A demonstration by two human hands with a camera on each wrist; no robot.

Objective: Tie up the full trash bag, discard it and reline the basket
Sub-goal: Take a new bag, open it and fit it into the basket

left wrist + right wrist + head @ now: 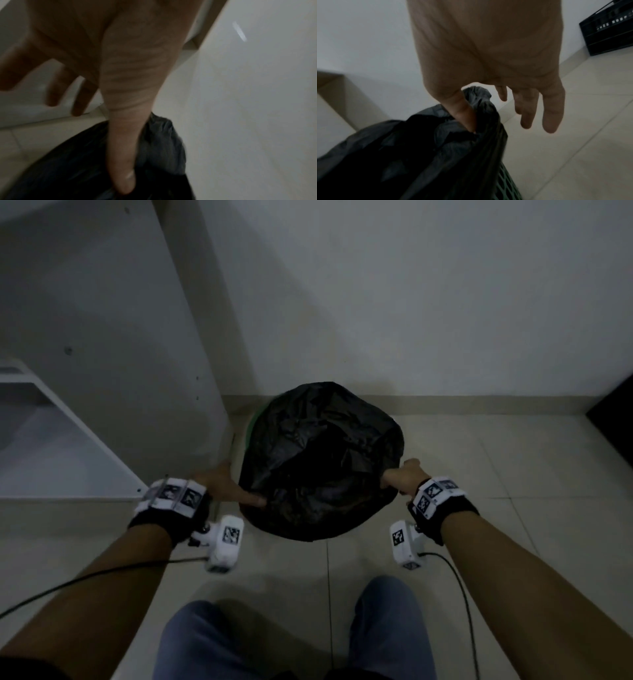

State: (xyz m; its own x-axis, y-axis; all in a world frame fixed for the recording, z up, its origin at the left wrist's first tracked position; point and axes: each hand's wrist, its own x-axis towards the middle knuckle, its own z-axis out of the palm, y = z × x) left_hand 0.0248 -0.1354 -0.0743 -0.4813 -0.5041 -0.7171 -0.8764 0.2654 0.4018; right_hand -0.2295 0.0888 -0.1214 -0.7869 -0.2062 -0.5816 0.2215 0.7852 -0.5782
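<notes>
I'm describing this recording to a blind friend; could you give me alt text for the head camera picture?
Seen from above, a person's left hand and right hand each pinch opposite edges of a black trash bag that sits in a green basket on a tiled floor. A white cabinet stands to the left, and the person's jeans-clad knees show at the bottom.

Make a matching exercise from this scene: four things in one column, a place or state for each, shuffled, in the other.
Things:
1. trash bag
2. basket
3. left hand
4. crate

Places or states:
A. green lattice, showing under the black plastic
B. black, on the floor against the wall
C. black, its rim pinched on both sides
D. thumb on the bag's rim, beside the white cabinet

Pairs: 1-C, 2-A, 3-D, 4-B. The right hand pinches the opposite rim.
</notes>
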